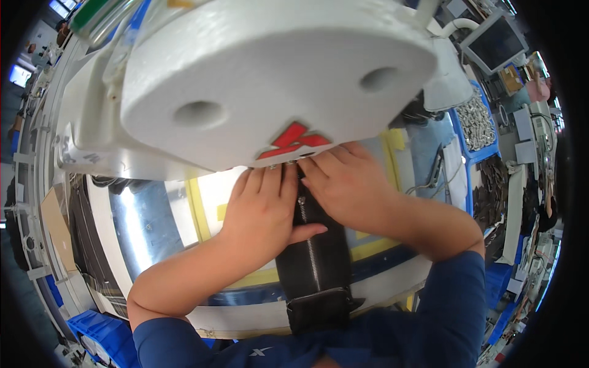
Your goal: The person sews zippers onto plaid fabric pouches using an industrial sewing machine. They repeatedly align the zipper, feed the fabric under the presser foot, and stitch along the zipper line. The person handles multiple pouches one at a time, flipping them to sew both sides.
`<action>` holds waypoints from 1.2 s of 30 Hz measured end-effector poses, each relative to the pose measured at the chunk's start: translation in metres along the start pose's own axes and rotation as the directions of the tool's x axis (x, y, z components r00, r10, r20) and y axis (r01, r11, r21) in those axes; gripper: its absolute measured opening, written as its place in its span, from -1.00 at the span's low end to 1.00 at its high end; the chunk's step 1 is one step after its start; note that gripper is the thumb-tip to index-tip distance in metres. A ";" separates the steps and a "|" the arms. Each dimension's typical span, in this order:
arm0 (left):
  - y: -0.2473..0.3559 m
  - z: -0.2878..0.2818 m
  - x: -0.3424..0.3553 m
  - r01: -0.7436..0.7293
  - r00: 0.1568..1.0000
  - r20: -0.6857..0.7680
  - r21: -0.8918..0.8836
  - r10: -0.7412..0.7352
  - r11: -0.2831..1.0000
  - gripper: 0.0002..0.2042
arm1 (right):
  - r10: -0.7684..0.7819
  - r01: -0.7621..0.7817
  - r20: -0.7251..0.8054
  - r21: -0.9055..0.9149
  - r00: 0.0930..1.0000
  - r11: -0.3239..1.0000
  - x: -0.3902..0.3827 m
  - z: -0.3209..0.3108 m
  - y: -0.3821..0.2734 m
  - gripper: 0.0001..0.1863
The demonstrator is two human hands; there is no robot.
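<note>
Item, far left: blue bin (103, 337), standing apart from our work.
Item: left hand (261, 205), laid flat on the black fabric piece (336, 245), thumb apart and reaching over the zip (315, 264). We judge the step to be guiding this piece under the white machine head (276, 80); best done with light, even pressure, the teeth running straight.
Item, centre: the fabric piece, on the table (144, 227), its length running from beneath the machine head towards our body. The slider (301, 200) sits between the hands; we should mind it near the stitching point, which is hidden.
Item: right hand (353, 184), beside the left, fingertips hidden; we cannot tell whether it pinches the cloth. Keep both clear of any needle.
Markings, left to right: pale shirt mark (261, 352); red three-part emblem (293, 141) on the machine head.
</note>
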State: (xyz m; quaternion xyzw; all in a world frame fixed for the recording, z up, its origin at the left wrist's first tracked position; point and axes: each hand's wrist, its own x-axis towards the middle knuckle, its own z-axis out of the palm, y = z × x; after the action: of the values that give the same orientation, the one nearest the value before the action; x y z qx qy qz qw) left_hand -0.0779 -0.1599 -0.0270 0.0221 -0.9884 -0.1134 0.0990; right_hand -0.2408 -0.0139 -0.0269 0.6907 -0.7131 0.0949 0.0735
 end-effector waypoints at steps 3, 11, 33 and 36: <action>0.003 -0.003 -0.001 0.049 0.998 0.032 -0.022 -0.048 0.999 0.10 | 0.006 -0.005 -0.019 0.024 1.000 1.000 0.000 0.005 0.000 -0.49; 0.002 0.000 0.001 0.066 0.997 0.045 -0.111 -0.061 0.992 0.07 | 0.060 -0.064 0.031 0.167 0.998 0.984 0.003 0.005 0.006 -0.53; 0.025 -0.040 -0.039 0.251 0.968 0.212 -0.752 -0.137 0.610 -0.11 | 0.160 -0.288 -0.506 -0.186 0.848 0.939 -0.051 -0.106 0.054 -0.91; 0.032 -0.028 -0.044 0.237 0.944 0.231 -0.972 -0.237 -0.006 -0.24 | -0.022 0.037 -0.270 0.052 0.963 0.998 -0.040 -0.100 -0.027 -0.83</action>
State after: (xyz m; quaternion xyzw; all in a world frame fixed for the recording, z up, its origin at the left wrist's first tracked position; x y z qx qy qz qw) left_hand -0.0299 -0.1320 -0.0011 0.1134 -0.6147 -0.7777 0.0662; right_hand -0.2154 0.0479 0.0619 0.6839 -0.6831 0.2069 0.1513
